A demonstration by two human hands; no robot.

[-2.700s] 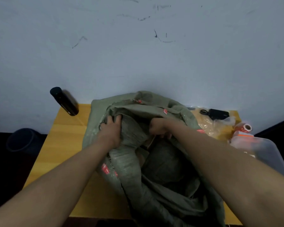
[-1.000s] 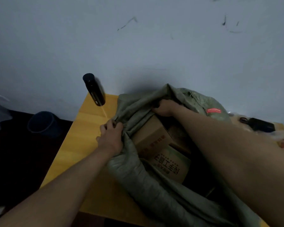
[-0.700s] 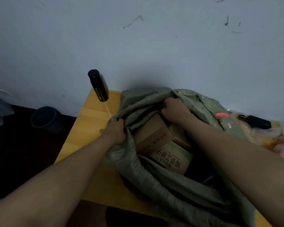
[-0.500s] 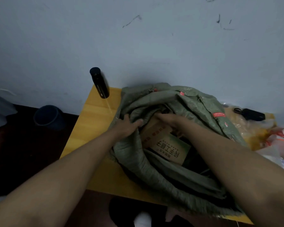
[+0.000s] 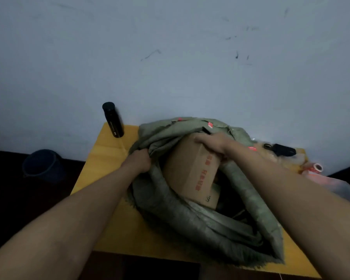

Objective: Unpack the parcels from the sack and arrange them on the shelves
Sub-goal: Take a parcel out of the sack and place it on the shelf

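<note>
Now raised, a cardboard box (image 5: 192,168) tilts out of the green sack (image 5: 190,215).
Right hand (image 5: 212,142) grips its far top edge; left hand (image 5: 138,161) clutches the sack's left rim.

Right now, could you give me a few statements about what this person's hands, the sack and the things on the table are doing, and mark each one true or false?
1. The right hand grips the top of a cardboard box that sticks out of the sack. True.
2. The left hand lies flat on the table. False: it grips the sack's edge.
3. A black bottle stands at the table's far left corner. True.
4. The box carries blue printing. False: the printing is red.
5. The sack lies on the floor. False: it sits on the table.
</note>
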